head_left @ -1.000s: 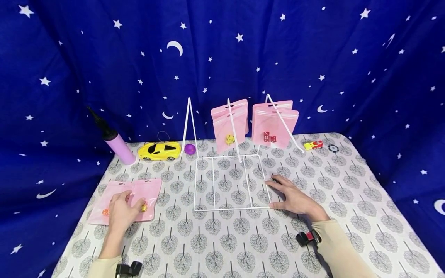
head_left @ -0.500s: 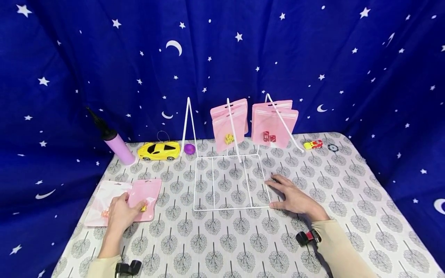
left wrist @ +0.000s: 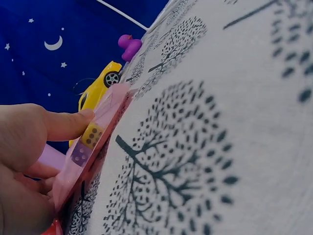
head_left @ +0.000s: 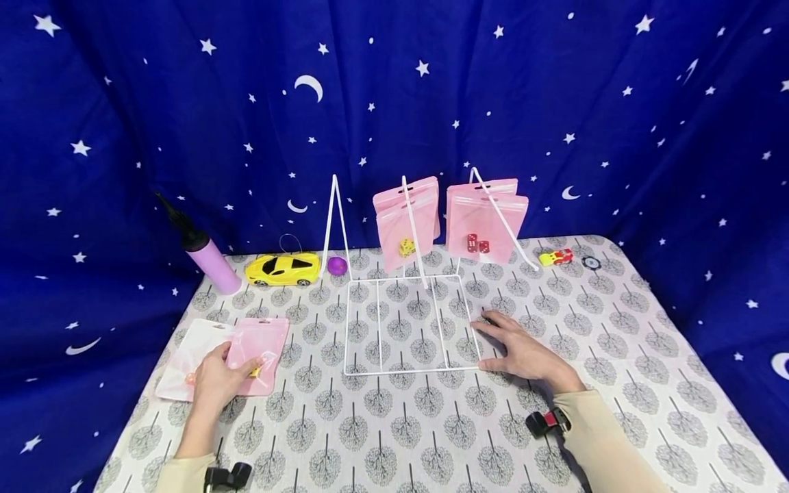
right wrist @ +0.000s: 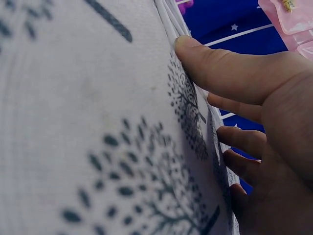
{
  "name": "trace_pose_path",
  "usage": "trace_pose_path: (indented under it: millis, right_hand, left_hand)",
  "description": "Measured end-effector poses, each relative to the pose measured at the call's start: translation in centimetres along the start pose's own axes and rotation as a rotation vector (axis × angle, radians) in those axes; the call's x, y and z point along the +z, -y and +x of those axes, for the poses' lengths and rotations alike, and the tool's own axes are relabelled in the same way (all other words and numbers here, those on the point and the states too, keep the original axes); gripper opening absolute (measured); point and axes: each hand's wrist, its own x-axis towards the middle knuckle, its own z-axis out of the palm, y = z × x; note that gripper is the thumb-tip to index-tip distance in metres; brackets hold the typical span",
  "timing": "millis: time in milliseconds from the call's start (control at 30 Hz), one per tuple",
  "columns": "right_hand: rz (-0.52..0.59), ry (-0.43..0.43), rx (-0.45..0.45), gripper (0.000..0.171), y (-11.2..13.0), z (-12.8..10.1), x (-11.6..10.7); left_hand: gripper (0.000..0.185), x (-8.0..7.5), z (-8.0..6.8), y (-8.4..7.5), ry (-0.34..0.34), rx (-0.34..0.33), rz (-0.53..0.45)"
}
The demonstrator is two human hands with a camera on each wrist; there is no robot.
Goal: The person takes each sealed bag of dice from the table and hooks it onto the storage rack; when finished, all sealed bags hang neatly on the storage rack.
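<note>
Pouch [head_left: 259, 346] lies near the worktop's [head_left: 616, 329] left edge, its edge now peeled up off the pale pouch [head_left: 185, 356] beneath, so it is nearly free. My left hand [head_left: 217, 375] pinches it, thumb beside the dice [left wrist: 87, 141] inside. My right hand [head_left: 524, 352] rests flat, fingers spread, on the wire rack's [head_left: 403, 325] front right corner.

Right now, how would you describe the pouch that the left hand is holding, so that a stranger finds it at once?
Start at the white wire rack in the middle of the table and look to its left, near the table's edge. Two flat pouches lie there under the left hand. The held pink pouch is the one nearer the rack, with a yellow die inside; its neighbour, the pale pouch, looks almost white.
</note>
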Motion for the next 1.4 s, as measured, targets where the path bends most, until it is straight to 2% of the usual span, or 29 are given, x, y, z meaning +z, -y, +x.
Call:
trace_pose_path:
  millis: [300,467,600,967,1133,1233,1400]
  right_hand:
    - [0.002,-0.002,-0.001,0.080,0.0,-0.1,0.1]
    - [0.005,-0.001,-0.006,0.081,-0.1,-0.1,0.1]
    - [0.005,-0.005,-0.005,0.081,-0.1,-0.2,0.2]
    - [0.007,-0.008,-0.016,0.081,-0.2,-0.2,0.1]
    - [0.007,-0.008,-0.009,0.081,-0.2,-0.2,0.1]
    - [0.006,-0.005,-0.006,0.081,-0.1,-0.2,0.1]
    - [0.004,0.000,-0.007,0.081,-0.1,-0.1,0.1]
  left_hand:
    - [0.089,0.4,-0.7,-0.2,-0.098,0.009,-0.082]
    - [0.087,0.4,-0.9,-0.2,-0.091,-0.012,-0.099]
    - [0.080,0.4,-1.0,-0.4,-0.084,-0.001,-0.118]
    - [0.055,0.1,-1.8,-1.7,-0.139,0.098,-0.139]
    - [0.051,0.1,-2.4,-2.7,-0.164,0.153,-0.187]
    - [0.051,0.2,-2.7,-3.3,-0.153,0.166,-0.233]
    - [0.049,0.1,-3.2,-4.2,-0.119,0.147,-0.288]
